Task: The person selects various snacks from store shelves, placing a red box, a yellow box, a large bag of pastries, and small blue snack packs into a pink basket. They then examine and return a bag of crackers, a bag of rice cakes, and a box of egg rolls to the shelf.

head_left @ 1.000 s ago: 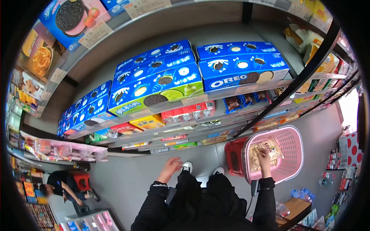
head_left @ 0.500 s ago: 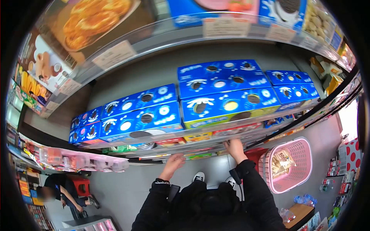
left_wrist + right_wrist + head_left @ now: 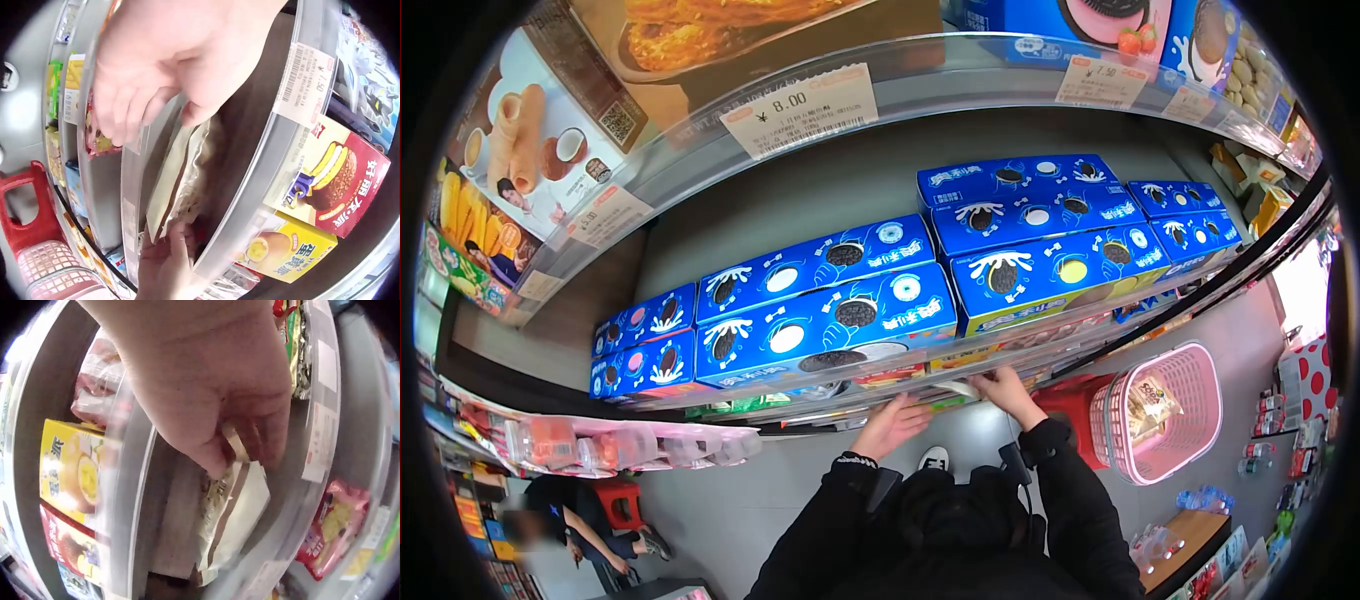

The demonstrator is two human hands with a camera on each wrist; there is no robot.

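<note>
My right hand (image 3: 240, 447) pinches the top edge of a pale snack bag (image 3: 232, 512) that stands on a low shelf, under the shelf of blue Oreo boxes (image 3: 830, 315). In the head view, this right hand (image 3: 992, 378) reaches in at the shelf front, with the snack bag (image 3: 962, 389) showing as a small white strip. My left hand (image 3: 903, 410) hovers just left of it by the shelf rail. In the left wrist view, the left hand (image 3: 150, 119) has relaxed fingers above the snack bag (image 3: 181, 181) and holds nothing.
A pink basket (image 3: 1200, 385) holding another snack bag (image 3: 1152, 405) sits on a red basket (image 3: 1068, 400) on the floor at my right. Yellow and red cake boxes (image 3: 325, 187) fill the shelf beside the bag. A crouching person (image 3: 565, 510) is far left.
My right hand left the snack bag in the pink basket, rose to the shelf and took hold of another bag. The left hand rose to the shelf too.
</note>
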